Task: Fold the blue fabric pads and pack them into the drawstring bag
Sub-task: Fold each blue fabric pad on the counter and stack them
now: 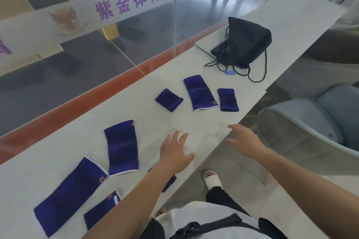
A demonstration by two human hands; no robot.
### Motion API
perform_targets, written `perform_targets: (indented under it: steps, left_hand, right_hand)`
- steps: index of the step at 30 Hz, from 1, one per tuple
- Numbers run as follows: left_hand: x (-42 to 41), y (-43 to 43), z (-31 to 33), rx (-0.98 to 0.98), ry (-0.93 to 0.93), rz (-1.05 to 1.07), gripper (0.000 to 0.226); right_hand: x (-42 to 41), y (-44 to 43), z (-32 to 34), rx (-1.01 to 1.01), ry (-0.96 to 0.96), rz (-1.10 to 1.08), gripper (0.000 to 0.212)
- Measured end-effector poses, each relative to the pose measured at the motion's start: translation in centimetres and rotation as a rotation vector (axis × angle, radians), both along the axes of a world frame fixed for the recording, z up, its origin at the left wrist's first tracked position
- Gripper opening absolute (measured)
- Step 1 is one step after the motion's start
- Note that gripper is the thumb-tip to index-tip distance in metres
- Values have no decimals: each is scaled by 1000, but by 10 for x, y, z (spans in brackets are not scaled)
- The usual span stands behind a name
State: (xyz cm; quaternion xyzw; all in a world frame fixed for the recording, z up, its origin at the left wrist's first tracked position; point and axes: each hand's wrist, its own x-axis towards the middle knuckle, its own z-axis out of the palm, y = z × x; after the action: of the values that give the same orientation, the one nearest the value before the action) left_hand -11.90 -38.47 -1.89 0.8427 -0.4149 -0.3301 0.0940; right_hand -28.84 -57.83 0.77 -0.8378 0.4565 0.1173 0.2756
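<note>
Closest in, a white shirt [196, 217] crossed by a black strap [219, 223] fills the bottom edge, and both bare forearms reach out over the white counter [194, 120]. The left hand [175, 153] has its fingers spread and straight above the counter, holding nothing. The right hand [244, 141] is also loose-fingered and empty at the counter's edge.

Seven blue fabric pads lie flat and unfolded:
- Four lie by the left arm: a long one [71, 194], a second [121, 147], and two partly hidden under the forearm [101, 213] [169, 182].
- Three lie farther off [169, 100] [200, 93] [228, 100].

Small orange marks on some of them are too blurred to read. The black drawstring bag [244, 42] sits slumped beyond the far pads, its cords trailing beside a small blue tag [230, 72].

On the glass panel, a frosted band [25, 31] carries purple characters, 紫金体育 [128, 4], beside a winged emblem [66, 19].
</note>
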Motion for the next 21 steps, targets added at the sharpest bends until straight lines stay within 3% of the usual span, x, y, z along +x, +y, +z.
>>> perform_targets:
  steps: [8, 15, 21]
  left_hand:
    - [-7, -55, -10, 113, 122, 233, 75]
    - [-25, -97, -14, 125, 142, 453, 71]
    - [-43, -103, -13, 18, 190, 630, 66]
  right_hand:
    - [29, -131, -34, 14, -75, 75, 67]
    - [71, -211, -65, -57, 64, 411, 85]
    - [78, -224, -76, -130, 115, 526, 67]
